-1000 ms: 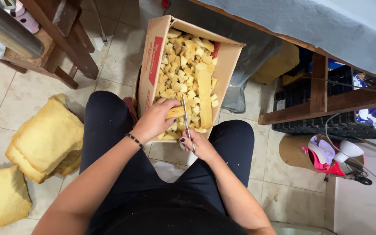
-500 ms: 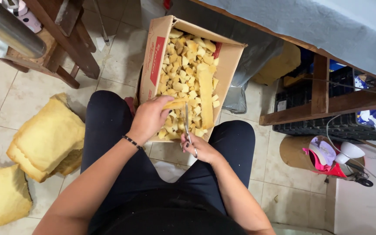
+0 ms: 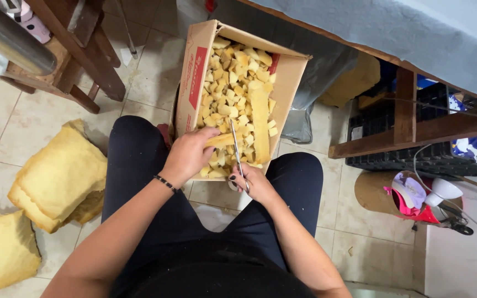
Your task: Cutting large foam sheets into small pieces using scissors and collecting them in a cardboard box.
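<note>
Over the cardboard box (image 3: 194, 83), left hand (image 3: 189, 154) grips a foam strip (image 3: 224, 139), right hand (image 3: 252, 182) clasps scissors (image 3: 236, 148).

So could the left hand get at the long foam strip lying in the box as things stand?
Probably yes. The left hand already holds a short foam strip over the open cardboard box, and the long foam strip lies uncovered just beyond, though the scissors stand between.
</note>
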